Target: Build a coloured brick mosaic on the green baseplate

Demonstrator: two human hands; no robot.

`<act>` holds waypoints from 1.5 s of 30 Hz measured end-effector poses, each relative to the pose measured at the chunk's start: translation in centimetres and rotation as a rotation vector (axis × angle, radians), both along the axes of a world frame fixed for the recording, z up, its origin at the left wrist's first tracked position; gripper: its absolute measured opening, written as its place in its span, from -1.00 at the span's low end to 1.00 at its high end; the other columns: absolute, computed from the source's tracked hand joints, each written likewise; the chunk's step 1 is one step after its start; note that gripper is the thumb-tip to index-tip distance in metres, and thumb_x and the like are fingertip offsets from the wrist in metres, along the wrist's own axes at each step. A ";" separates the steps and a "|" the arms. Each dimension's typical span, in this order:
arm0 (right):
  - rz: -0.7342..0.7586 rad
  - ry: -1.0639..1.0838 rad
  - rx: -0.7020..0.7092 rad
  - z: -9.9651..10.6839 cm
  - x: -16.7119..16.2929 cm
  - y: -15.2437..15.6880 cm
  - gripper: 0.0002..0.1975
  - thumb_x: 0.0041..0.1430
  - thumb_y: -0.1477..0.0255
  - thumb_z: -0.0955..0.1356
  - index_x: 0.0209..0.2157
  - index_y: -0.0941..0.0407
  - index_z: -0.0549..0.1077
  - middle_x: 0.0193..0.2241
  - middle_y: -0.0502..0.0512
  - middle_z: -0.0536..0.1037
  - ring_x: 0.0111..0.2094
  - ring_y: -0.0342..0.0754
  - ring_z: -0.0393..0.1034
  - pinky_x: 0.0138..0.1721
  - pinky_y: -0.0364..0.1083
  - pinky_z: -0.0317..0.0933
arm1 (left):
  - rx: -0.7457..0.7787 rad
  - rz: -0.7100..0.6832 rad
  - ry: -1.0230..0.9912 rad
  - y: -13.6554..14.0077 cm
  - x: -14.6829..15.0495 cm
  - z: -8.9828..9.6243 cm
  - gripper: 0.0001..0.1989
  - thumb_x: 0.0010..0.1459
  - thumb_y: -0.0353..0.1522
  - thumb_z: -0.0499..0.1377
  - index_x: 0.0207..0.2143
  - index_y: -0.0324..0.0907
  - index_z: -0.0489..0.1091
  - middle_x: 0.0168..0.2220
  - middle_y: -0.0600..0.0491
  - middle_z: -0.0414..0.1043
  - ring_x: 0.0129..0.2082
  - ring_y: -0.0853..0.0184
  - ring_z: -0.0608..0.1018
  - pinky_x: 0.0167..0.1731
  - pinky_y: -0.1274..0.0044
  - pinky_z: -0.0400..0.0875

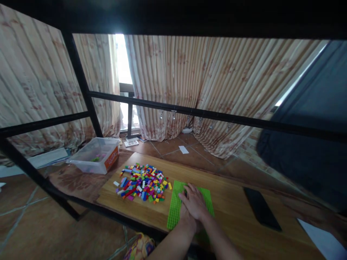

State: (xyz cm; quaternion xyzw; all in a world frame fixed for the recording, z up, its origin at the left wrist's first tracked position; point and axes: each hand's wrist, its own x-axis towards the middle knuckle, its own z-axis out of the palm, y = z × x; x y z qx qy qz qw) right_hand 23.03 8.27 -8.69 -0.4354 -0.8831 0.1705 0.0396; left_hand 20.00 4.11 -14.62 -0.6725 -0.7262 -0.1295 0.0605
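A bright green studded baseplate (175,206) lies flat on the wooden tabletop (233,202), near its front edge. My right hand (194,202) rests palm down on the middle of the plate, fingers spread toward the far left and holding nothing that I can see. My left hand (187,221) lies under the right wrist at the plate's near edge and is mostly hidden. To the left of the plate, a hand's width away, is a loose pile of several small colourful bricks (143,182).
A clear plastic bin (94,155) with an orange label stands off the table's far left. A black phone (261,208) lies flat at the right and a white sheet (325,242) at the right corner. Black metal bars (217,116) cross in front of curtains.
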 end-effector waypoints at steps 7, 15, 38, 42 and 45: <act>-0.064 0.013 0.012 -0.2 0.6 -2.7 -0.36 0.24 0.06 0.10 0.20 0.15 0.28 0.29 0.19 0.14 0.31 0.14 -0.05 0.25 0.11 -0.11 | -0.019 -0.020 0.019 -3.0 0.3 1.7 -0.28 0.09 -0.07 0.07 0.30 0.06 0.02 0.35 0.05 -0.01 0.34 -0.08 -0.08 0.23 -0.08 -0.13; -0.062 0.050 -0.001 0.2 0.6 -3.0 -0.38 0.23 0.07 0.13 0.18 0.13 0.31 0.28 0.21 0.16 0.31 0.15 -0.04 0.24 0.12 -0.12 | 0.045 0.006 0.089 -2.9 0.4 3.0 -0.25 0.09 -0.02 0.07 0.31 -0.01 0.03 0.34 -0.03 0.00 0.32 -0.12 0.00 0.21 -0.08 -0.11; -0.135 0.121 0.001 2.0 0.4 -3.9 -0.52 0.23 0.17 0.22 0.11 0.07 0.37 0.26 0.20 0.20 0.27 0.16 0.01 0.22 0.19 -0.10 | -0.101 -0.070 0.016 -2.8 0.3 2.4 -0.30 0.20 -0.04 -0.02 0.33 -0.05 -0.02 0.33 -0.04 0.01 0.33 -0.05 -0.06 0.22 -0.01 -0.10; -0.200 0.201 0.082 1.4 3.3 -10.0 -0.62 0.21 0.31 0.26 0.06 -0.14 0.41 0.16 0.05 0.34 0.22 0.25 0.12 0.12 0.24 0.09 | -0.110 -0.048 -0.115 -3.0 0.0 2.3 -0.31 0.22 -0.05 -0.06 0.32 -0.16 -0.01 0.31 -0.12 0.06 0.32 0.01 0.04 0.25 0.08 -0.10; -0.034 0.347 0.075 -0.9 7.4 -17.5 -0.75 0.20 0.29 0.31 -0.10 -0.25 0.47 0.01 0.02 0.46 0.09 0.24 0.28 -0.08 0.19 0.32 | -0.102 -0.041 -0.184 -3.3 -0.4 2.6 -0.24 0.20 0.01 -0.09 0.31 -0.27 0.02 0.31 -0.19 0.06 0.31 0.01 0.07 0.27 0.11 -0.12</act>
